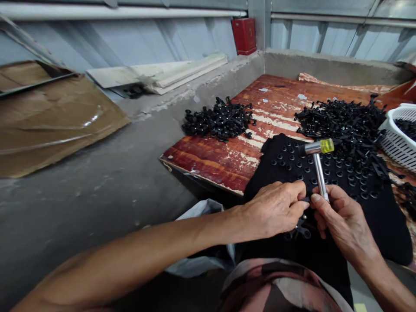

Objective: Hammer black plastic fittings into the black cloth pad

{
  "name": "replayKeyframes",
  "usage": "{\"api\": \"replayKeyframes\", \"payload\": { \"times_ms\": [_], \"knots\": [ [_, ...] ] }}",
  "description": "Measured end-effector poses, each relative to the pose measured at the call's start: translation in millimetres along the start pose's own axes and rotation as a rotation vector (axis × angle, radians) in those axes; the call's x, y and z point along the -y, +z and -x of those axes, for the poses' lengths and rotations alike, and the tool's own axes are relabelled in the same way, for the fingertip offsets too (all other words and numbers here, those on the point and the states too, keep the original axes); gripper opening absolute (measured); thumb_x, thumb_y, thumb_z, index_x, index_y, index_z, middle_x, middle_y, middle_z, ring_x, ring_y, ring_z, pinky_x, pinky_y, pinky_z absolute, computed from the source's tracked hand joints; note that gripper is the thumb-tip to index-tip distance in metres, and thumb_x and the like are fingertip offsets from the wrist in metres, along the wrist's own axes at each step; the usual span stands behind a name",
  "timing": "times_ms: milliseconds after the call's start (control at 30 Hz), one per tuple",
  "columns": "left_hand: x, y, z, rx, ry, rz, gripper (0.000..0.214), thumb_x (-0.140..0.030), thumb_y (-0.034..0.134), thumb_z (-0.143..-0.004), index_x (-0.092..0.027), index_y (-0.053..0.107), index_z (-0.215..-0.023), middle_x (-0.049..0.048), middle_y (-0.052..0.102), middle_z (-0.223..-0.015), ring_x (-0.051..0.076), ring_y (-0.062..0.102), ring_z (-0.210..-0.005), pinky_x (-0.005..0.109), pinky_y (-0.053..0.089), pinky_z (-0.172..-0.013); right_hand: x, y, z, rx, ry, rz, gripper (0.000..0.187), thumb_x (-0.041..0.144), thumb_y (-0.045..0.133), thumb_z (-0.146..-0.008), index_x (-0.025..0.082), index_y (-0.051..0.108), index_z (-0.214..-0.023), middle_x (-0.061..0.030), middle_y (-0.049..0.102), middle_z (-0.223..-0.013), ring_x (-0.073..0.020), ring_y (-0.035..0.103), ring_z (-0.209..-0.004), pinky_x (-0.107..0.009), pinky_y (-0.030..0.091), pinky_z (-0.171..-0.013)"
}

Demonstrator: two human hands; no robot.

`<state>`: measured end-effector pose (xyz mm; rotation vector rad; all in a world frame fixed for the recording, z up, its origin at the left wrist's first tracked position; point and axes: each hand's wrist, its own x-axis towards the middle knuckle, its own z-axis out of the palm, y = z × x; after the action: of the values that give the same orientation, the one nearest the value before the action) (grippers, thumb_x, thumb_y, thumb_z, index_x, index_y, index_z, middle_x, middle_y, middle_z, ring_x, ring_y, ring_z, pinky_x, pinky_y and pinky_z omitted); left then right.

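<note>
A: Containers first. What is logged?

B: White slotted basket [398, 141], right edge of view, near the right-hand pile. Holds small black parts [406, 128]; upper layer visible over the rim.

A: Others?

B: Red container [244, 37] upright in the wall corner; contents hidden. Brown cardboard box [55, 125] at far left, gap along its top; contents not readable. Pale bag [206, 208] below the tabletop [211, 160], mouth spread, interior too dark to identify.

A: Loose stock?

B: Two heaps on the tabletop: left heap [221, 121] and larger right heap [341, 121], both of black parts. The right one spreads onto the far side of the black cloth [386, 225].

A: Hands and tool?

B: Right hand [344, 216] grips the hammer [320, 167] by its handle, head raised over the cloth, yellow face to the right. Left hand [276, 206] just beside it, fingers curled inward; cannot tell whether they pinch a part.

A: Position of the work pieces?

B: Round black pieces [299, 177] scattered on the cloth beyond both hands. A small black cluster [303, 233] sits just below the left fingers, partly covered.
</note>
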<state>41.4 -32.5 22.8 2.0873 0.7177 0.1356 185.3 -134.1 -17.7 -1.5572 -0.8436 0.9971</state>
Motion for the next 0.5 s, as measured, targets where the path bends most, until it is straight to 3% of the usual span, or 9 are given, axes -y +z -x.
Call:
{"api": "replayKeyframes", "payload": {
  "times_ms": [133,267,500],
  "knots": [
    [14,0.8,-13,-0.092,-0.012,0.04,0.016,-0.026,0.048,-0.086,-0.02,0.049,-0.072,-0.0062,0.046,-0.052,0.008,0.039,-0.048,0.022,0.024,-0.049,0,-5,6,-0.044,-0.01,-0.002,0.038,0.054,0.066,-0.084,0.021,0.058,-0.101,0.0062,0.053,-0.06,-0.0082,0.041,-0.04,-0.02,0.038,-0.034],
    [27,-3.0,-30,-0.16,-0.036,0.154,0.014,-0.025,0.05,-0.084,-0.018,0.051,-0.072,-0.0055,0.051,-0.053,0.008,0.041,-0.048,0.019,0.027,-0.05,-9,-20,22,-0.195,-0.007,-0.024,0.038,0.052,0.068,-0.083,0.022,0.06,-0.106,0.0042,0.057,-0.066,-0.0083,0.044,-0.044,-0.019,0.039,-0.035],
    [25,-4.5,-37,-0.187,-0.056,0.158,0.016,-0.023,0.05,-0.083,-0.017,0.051,-0.069,-0.0051,0.053,-0.052,0.006,0.039,-0.046,0.017,0.028,-0.049,-29,-38,43,-0.293,0.046,-0.079,0.032,0.046,0.073,-0.081,0.024,0.063,-0.104,0.0045,0.056,-0.066,-0.0097,0.049,-0.046,-0.02,0.043,-0.038]
  ]
}}
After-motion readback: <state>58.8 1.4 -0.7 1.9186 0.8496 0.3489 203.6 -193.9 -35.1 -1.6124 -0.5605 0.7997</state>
